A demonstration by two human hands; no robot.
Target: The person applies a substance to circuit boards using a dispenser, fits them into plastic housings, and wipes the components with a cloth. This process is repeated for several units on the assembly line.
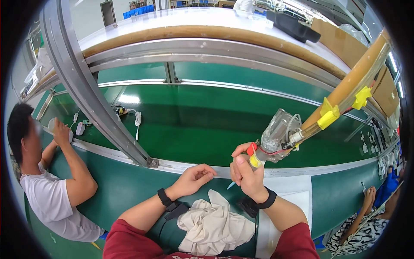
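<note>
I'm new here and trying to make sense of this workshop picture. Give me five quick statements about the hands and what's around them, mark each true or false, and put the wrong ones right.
1. The right hand holds a blue-tipped tool. True.
2. The left hand clutches the cream cloth. False: it is loosely curled, apart from the cloth.
3. Both wrists wear dark bands. True.
4. The cream cloth is spread out flat. False: it lies crumpled between the forearms.
5. The co-worker at the far left wears a white shirt. True.
</note>
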